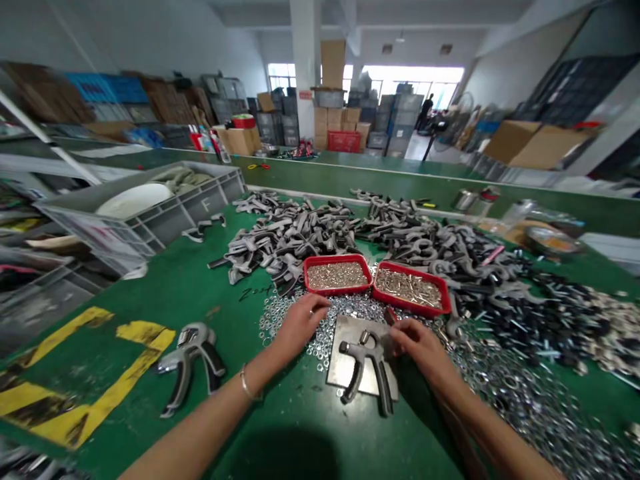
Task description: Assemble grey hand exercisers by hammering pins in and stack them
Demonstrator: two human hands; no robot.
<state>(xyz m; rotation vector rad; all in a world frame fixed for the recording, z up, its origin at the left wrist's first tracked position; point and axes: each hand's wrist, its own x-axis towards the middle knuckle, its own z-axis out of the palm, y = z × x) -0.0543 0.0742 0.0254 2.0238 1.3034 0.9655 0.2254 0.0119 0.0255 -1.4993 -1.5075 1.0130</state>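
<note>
Grip strengthener (367, 350) lies on steel plate (345, 333) near front edge of green bench (295, 427). Our right hand (417, 347) has fingers together clamped on its head; our left hand (300, 327) rests, fingers loosely together, beside loose nuts (345, 305).

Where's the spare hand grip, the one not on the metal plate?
In the head view, the hand grip lies on the green bench, left of the person's left hand and just right of the yellow tape marking.
</note>
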